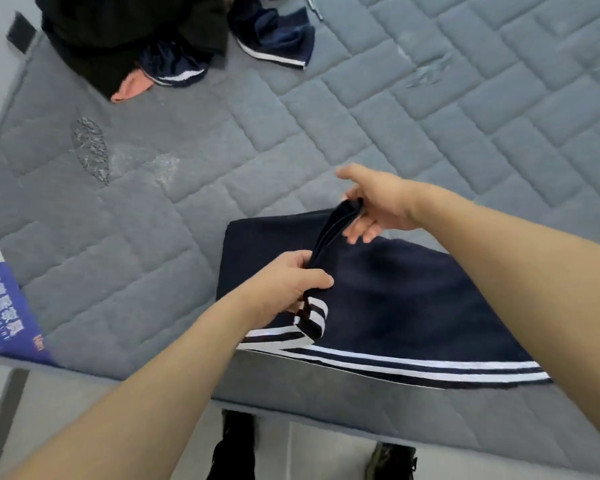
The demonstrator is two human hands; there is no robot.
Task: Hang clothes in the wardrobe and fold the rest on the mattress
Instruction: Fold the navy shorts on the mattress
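Observation:
Navy trousers with white side stripes (395, 299) lie flat on the grey quilted mattress (326, 140), near its front edge. My left hand (288, 285) grips a raised fold of the navy cloth just above the striped hem. My right hand (378, 202) pinches the other end of that same fold, lifted a little off the garment. The fold runs as a dark ridge between both hands.
A heap of black, navy and pink clothes (136, 39) lies at the mattress's far left. More navy striped clothing (278, 39) sits beside it. A blue printed label (4, 306) is at the mattress's left corner. My shoes (236, 445) stand on the floor below.

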